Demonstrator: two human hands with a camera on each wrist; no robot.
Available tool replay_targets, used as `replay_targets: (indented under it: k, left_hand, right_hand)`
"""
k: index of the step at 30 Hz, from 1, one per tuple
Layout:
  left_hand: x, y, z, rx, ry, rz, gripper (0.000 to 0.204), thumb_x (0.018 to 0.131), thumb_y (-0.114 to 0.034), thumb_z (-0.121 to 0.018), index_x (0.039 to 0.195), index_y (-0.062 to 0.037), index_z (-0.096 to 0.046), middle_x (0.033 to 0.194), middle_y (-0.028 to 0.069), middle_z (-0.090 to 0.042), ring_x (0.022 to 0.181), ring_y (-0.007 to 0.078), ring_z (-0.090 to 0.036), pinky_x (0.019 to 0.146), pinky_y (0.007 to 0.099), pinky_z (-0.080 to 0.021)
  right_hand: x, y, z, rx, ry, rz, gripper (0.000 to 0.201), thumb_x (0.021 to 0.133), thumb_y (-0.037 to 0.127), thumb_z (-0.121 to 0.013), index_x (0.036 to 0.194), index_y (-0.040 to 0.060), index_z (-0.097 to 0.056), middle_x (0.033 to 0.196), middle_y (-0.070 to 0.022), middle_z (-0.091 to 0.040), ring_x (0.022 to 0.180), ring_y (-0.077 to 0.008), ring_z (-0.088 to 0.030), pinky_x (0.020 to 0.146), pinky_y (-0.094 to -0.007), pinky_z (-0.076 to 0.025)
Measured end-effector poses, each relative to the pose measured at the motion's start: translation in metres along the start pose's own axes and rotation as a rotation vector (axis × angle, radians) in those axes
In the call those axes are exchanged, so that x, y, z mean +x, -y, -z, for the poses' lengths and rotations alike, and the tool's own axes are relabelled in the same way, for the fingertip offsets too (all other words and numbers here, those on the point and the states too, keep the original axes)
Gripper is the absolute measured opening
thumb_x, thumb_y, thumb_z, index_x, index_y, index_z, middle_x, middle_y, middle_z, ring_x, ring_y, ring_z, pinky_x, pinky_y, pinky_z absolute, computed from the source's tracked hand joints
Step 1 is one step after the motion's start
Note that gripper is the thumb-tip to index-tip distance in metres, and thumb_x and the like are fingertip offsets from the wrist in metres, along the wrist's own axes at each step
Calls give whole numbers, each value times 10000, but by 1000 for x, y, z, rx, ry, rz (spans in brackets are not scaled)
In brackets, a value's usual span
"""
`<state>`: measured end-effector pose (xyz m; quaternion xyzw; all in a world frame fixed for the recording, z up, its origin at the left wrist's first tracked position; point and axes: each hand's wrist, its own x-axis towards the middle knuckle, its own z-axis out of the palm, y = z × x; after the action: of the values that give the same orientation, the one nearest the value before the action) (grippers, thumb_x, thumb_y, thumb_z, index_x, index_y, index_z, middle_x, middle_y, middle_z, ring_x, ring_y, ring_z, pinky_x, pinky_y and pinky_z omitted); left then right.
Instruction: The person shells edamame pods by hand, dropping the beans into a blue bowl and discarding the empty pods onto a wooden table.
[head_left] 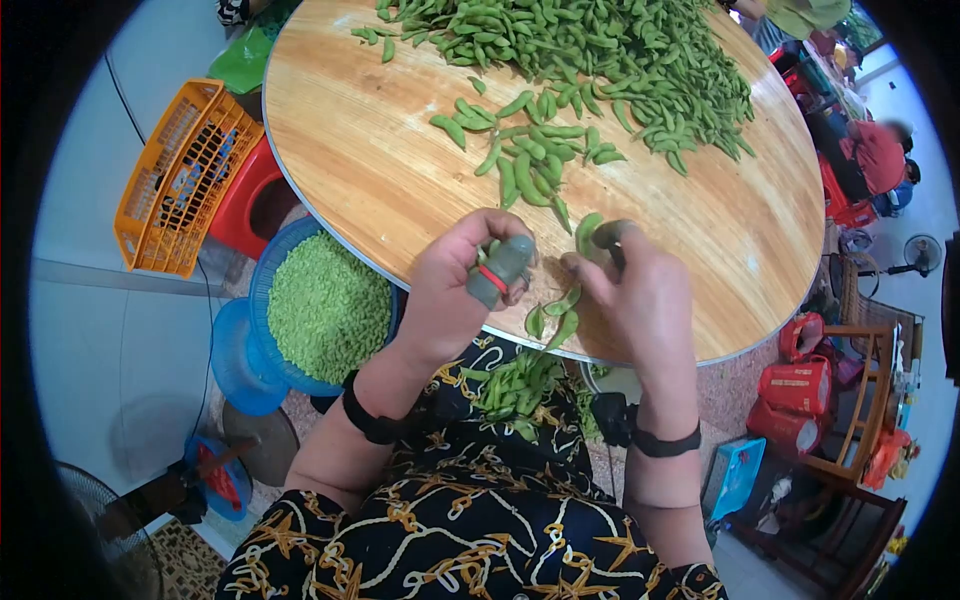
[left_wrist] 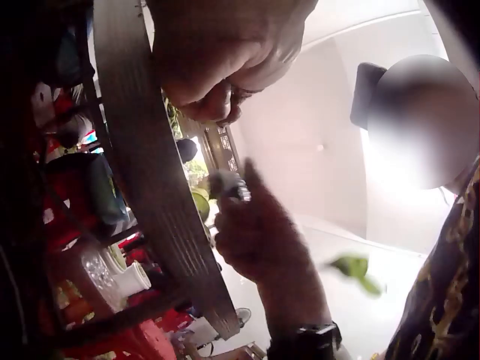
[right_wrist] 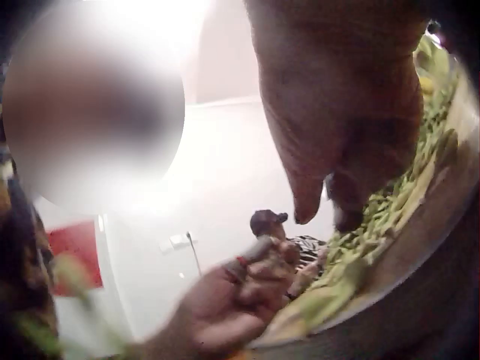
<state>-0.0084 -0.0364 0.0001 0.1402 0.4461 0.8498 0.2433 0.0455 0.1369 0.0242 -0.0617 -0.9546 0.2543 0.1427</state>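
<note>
My left hand point(head_left: 455, 285) is curled at the table's near edge, a grey-green cover with a red band point(head_left: 490, 276) on its thumb. Green bean pod point(head_left: 486, 248) shows between its thumb and fingers, mostly hidden. My right hand point(head_left: 645, 295) hangs over the wood, dark covers on its fingertips, thumb and forefinger apart. Right at its forefinger is a single green pod point(head_left: 588, 235). Between the hands, several split pods point(head_left: 565, 328) overlap the table edge; in the left wrist view one pod point(left_wrist: 352, 270) is in mid-air.
A big heap of bean pods point(head_left: 600, 60) covers the far side of the round wooden table point(head_left: 350, 140). Loose pods point(head_left: 530, 170) lie nearer. At left stands a blue basket of shelled beans point(head_left: 330, 305). Pods point(head_left: 515, 390) gather in the lap. An orange crate point(head_left: 185, 180) stands at left.
</note>
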Motion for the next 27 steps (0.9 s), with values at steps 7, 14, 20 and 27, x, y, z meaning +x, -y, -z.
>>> replay_targets:
  k: [7,14,20,27]
  left_hand:
    - [-2,0,-11,855,5,-271,234,807,-105,-639,1022,-32,-580,782,38,-566,685,149,-550,620,278,-448]
    - [1,3,-8,939,130,-311,259,782,-66,-645,1038,-38,-618,819,84,-610,736,203,-590,685,298,-467]
    - [-2,0,-12,268,5,121,160,827,-57,-613,979,-9,-627,826,40,-631,772,98,-573,693,268,-461]
    - [-2,15,-3,308,-31,26,141,849,-92,-612,971,-26,-585,848,8,-607,718,61,-557,614,197,-441]
  right_hand:
    - [-2,-10,-12,-133,-137,-38,172,771,153,-649,767,6,-559,588,-134,-579,516,-252,-590,484,-357,-447]
    - [-19,12,12,940,256,-358,124,849,121,-606,867,0,-590,718,37,-538,638,-30,-455,556,-186,-374]
    - [-24,17,12,1059,298,-438,226,947,219,-457,945,14,-552,680,41,-480,566,-37,-397,521,-182,-332]
    - [-34,13,7,1408,505,-431,219,967,188,-385,919,20,-516,696,16,-493,566,-41,-395,528,-189,-332]
